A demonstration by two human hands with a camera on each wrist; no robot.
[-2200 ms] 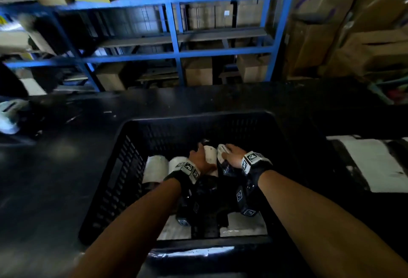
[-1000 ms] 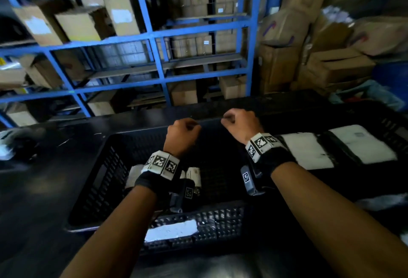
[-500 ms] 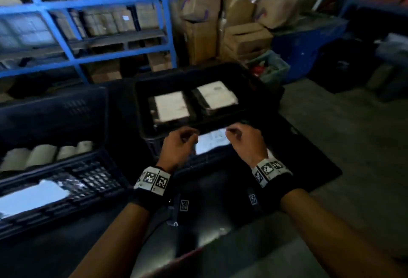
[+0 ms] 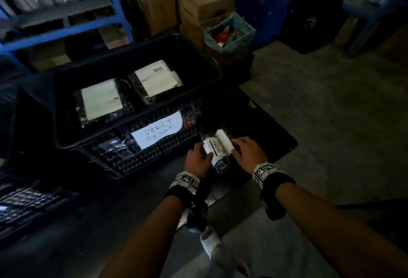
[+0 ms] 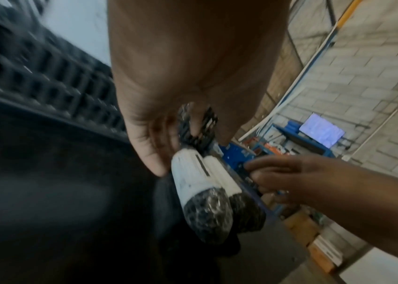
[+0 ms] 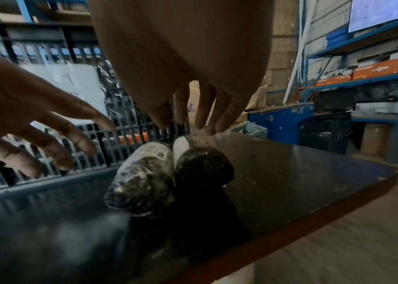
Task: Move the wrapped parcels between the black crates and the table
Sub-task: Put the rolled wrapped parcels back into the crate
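Note:
Two small rolled parcels in black bubble wrap with white labels lie side by side on the black table (image 4: 260,120): the left parcel (image 4: 212,148) (image 6: 142,174) and the right parcel (image 4: 224,140) (image 6: 201,165). They sit just in front of the black crate (image 4: 123,145) labelled "PAKET BESAR". My left hand (image 4: 197,159) (image 6: 47,126) is beside the left parcel with its fingers spread and relaxed. My right hand (image 4: 248,150) (image 6: 200,111) is at the right parcel, fingers straight, tips at its top. Neither hand grips a parcel.
Inside the labelled crate lie two large flat parcels (image 4: 101,101) (image 4: 154,78). A second black crate (image 4: 28,200) stands at the left. The table's corner and edge (image 6: 314,217) are close on the right, with the floor below. Blue shelving and cardboard boxes (image 4: 205,1) stand behind.
Both hands lifted out of the left crate holding small parcels and swung right. The two parcels now rest on the table before the labelled crate, and the fingers have straightened off them.

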